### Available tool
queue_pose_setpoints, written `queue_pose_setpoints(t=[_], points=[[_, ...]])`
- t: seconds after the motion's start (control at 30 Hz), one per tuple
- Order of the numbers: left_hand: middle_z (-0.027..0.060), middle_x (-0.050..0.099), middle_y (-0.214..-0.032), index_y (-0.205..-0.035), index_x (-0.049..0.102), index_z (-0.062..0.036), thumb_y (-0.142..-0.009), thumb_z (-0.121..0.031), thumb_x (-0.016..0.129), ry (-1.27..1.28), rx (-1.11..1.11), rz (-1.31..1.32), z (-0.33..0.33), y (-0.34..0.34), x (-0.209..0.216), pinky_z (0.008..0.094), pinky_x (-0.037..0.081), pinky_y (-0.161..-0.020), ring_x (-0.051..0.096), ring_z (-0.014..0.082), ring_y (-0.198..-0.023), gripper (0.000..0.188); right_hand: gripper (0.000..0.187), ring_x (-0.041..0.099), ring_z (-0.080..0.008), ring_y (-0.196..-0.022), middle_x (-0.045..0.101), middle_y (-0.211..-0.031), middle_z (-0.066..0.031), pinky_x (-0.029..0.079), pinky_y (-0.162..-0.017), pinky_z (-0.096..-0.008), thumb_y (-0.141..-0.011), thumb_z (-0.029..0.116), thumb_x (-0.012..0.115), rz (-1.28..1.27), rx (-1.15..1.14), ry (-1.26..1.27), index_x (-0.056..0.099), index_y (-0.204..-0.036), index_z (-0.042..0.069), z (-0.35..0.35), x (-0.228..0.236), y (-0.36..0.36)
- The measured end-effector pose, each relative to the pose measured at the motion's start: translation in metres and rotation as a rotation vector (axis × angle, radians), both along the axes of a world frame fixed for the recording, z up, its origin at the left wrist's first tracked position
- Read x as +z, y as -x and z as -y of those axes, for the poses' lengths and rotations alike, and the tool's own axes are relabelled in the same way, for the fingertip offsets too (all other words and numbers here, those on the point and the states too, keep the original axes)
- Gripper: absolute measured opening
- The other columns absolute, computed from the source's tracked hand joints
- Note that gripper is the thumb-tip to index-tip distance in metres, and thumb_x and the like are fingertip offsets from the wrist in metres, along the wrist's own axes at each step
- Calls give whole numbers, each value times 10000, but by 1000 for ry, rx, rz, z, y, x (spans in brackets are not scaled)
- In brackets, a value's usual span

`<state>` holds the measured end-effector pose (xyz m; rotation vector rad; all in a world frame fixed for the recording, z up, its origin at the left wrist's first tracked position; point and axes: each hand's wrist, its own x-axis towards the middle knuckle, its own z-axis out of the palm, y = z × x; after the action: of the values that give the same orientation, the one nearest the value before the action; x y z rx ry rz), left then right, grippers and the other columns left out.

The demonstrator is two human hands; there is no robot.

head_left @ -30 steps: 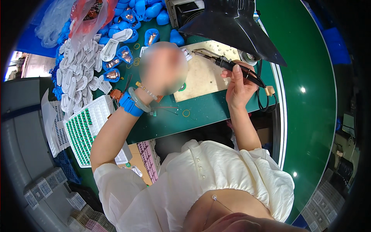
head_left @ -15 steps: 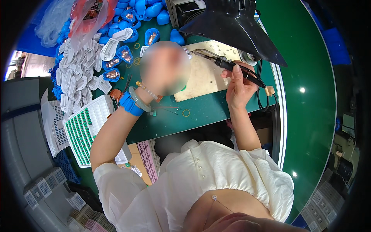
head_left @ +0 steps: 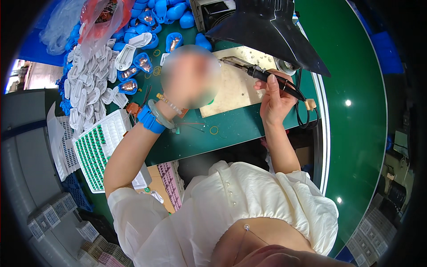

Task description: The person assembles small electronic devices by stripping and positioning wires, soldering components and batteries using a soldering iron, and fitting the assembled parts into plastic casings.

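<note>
In the head view, a black-handled soldering iron (head_left: 267, 76) is gripped by the curled fingers of the right hand (head_left: 275, 99) over the beige board (head_left: 233, 89). The left hand (head_left: 189, 78) is blurred (finger state cannot be told), right of the white shells (head_left: 84, 93).

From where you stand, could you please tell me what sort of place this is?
Probably an electronics assembly bench: the right hand holds a soldering iron over a work board, with piled blue and white plastic shells and a tray of green parts alongside.
</note>
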<state>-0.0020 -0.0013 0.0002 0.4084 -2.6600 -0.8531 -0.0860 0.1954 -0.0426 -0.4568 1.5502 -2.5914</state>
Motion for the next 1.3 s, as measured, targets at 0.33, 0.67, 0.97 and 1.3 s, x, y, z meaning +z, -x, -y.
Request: queue_pose_setpoints(t=[0.33, 0.67, 0.97, 1.3], points=[[118, 562, -822, -851, 625, -18, -783, -15, 653, 1, 1, -7, 0, -1, -1, 320, 502, -701, 622, 224, -758, 74, 181, 642, -232, -606, 601, -797, -126, 539, -566, -326, -910, 71, 629, -8, 7, 3, 583, -985, -87, -1, -1, 0], [114, 557, -818, -855, 611, -8, -789, 0, 651, -5, -16, -21, 1, -3, 0, 313, 500, -694, 622, 222, -745, 77, 188, 642, -234, -606, 606, -798, -130, 536, -563, -322, -908, 75, 633, -19, 4, 15, 583, -987, -88, 0, -1, 0], [95, 546, -805, -865, 599, -14, -800, 21, 645, -71, -31, -48, 2, -3, 0, 291, 498, -674, 615, 193, -732, 87, 190, 642, -229, -605, 604, -797, -128, 538, -569, -323, -905, 79, 638, -4, 0, -2, 584, -982, -86, 0, -1, 0], [84, 534, -773, -852, 605, -16, -798, 17, 646, -42, -25, -47, 1, -1, -1, 283, 481, -644, 592, 180, -695, 75, 193, 642, -225, -603, 592, -779, -118, 537, -572, -322, -906, 81, 637, -8, 4, 2, 581, -981, -87, 0, -1, 0]])
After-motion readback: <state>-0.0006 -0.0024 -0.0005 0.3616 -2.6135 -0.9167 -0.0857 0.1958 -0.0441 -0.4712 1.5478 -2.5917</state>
